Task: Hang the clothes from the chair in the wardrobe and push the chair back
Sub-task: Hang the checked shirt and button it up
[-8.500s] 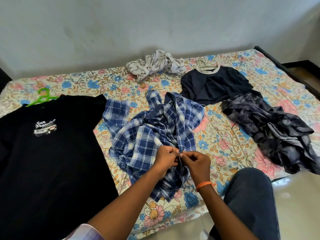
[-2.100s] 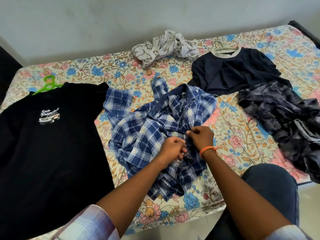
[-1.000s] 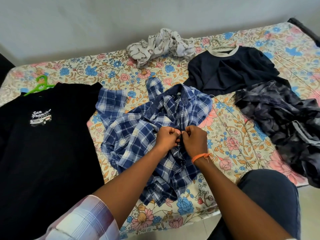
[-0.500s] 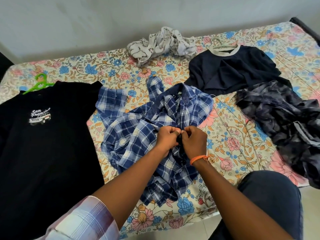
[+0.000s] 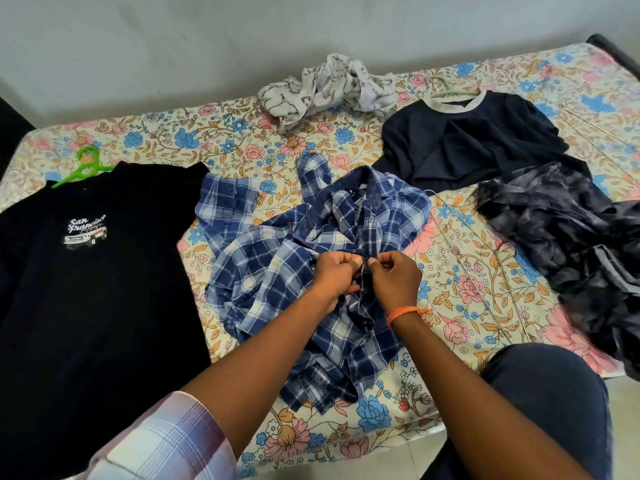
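A blue plaid shirt lies crumpled in the middle of the floral bed. My left hand and my right hand meet on its front placket, each pinching an edge of the fabric. A black San Francisco T-shirt lies flat at the left on a green hanger. A navy top with a pale collar lies at the back right on a pale hanger. No chair or wardrobe is in view.
A white patterned garment is bunched at the far edge by the wall. A dark grey mottled garment is heaped at the right. My knee is beside the bed's near edge.
Both hands have worked their way up the plaid shirt's front from its lower part to its middle. Over the last second they hardly moved.
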A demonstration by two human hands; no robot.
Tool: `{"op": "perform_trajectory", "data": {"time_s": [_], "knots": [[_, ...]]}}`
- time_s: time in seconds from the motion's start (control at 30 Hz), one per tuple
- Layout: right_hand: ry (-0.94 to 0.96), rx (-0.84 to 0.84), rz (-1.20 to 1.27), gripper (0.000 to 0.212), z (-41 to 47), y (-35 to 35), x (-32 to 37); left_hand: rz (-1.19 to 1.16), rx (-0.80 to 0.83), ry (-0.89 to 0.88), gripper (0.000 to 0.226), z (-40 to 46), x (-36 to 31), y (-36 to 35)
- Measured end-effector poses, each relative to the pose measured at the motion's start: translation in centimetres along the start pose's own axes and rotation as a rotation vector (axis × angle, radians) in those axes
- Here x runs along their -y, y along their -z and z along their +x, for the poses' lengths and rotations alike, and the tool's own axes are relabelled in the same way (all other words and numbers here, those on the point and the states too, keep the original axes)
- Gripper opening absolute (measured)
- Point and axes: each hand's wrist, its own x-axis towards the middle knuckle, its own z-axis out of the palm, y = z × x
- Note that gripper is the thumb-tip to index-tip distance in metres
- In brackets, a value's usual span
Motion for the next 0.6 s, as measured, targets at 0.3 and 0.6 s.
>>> {"op": "perform_trajectory", "data": {"time_s": [0.3,0.6], "knots": [[0.028,0.01,0.036,0.008,-1.0,-0.6,0.0,-0.022,-0.045,0.005,0.009,-0.4,-0.1,-0.2],[-0.061,0.083,0.202,0.008,-1.2,-0.6,0.4,-0.043,-0.09,-0.003,0.014,-0.7,-0.3,-0.1]]}}
